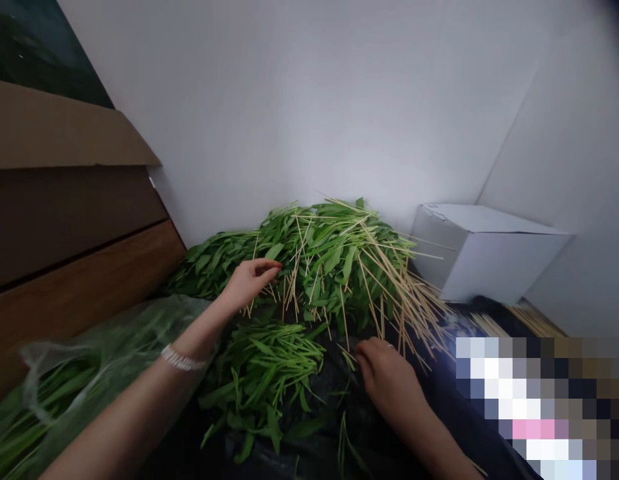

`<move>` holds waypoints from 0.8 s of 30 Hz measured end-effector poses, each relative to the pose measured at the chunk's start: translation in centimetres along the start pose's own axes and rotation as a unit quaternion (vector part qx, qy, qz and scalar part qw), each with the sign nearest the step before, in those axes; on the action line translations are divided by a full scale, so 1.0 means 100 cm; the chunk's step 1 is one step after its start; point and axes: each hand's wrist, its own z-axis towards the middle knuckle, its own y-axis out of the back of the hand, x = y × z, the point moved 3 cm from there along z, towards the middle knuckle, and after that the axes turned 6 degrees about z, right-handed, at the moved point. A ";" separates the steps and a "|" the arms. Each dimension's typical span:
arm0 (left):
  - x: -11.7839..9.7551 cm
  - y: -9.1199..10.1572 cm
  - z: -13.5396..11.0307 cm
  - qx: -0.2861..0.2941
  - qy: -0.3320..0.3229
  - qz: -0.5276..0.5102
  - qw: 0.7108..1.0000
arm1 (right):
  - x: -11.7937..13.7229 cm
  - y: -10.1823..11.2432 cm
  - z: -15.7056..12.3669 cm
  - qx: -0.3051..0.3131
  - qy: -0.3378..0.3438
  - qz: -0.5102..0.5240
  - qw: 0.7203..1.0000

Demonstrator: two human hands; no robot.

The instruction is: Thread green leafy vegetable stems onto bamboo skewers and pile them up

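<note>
The person's left hand (250, 280) reaches to the near edge of a large heap of greens (334, 250), its grip turned toward the leaves with thumb and fingertips drawn close together; whether a stem or stick is caught between them cannot be told. The heap spreads beyond that grip and to both sides of it, with one broad leaf just past the fingertips. Thin sticks (409, 293) poke out of the heap, a few hanging just to the right of the left grip and a dense bunch fanning out farther right, above and beyond the right hand (389, 373). That hand is low over black plastic (329, 400), fingers curled and pointing inward; a short stem (347, 357) lies right at its fingertips, but it is unclear whether the grip has hold of it. A small pile of greens (274, 360) sits between the two hands, nearer the person than the left grip and to the left of the right one. A plastic bag (139, 320) with more greens inside is left of the left forearm, which wears a bracelet (182, 360). Well beyond the right grip, to its right, a white box (494, 267) stands by the wall (309, 120).
</note>
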 end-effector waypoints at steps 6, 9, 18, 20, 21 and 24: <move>-0.033 -0.016 -0.096 -0.015 -0.060 0.017 0.998 | 0.009 -0.011 -0.007 0.059 -0.010 -0.126 0.990; -0.038 -0.044 -0.117 0.009 -0.134 0.092 0.987 | 0.015 -0.015 -0.010 0.057 -0.001 -0.151 0.987; -0.019 -0.077 -0.137 0.054 -0.194 0.225 0.953 | 0.020 -0.009 -0.012 -0.001 0.025 -0.179 0.984; -0.021 -0.077 -0.140 0.057 -0.187 0.235 0.952 | 0.023 -0.006 -0.012 -0.021 0.029 -0.180 0.983; -0.022 -0.077 -0.141 0.059 -0.184 0.241 0.951 | 0.025 -0.006 -0.012 -0.030 0.032 -0.180 0.983; -0.026 -0.079 -0.143 0.067 -0.184 0.258 0.946 | 0.031 -0.008 -0.015 -0.069 0.054 -0.170 0.981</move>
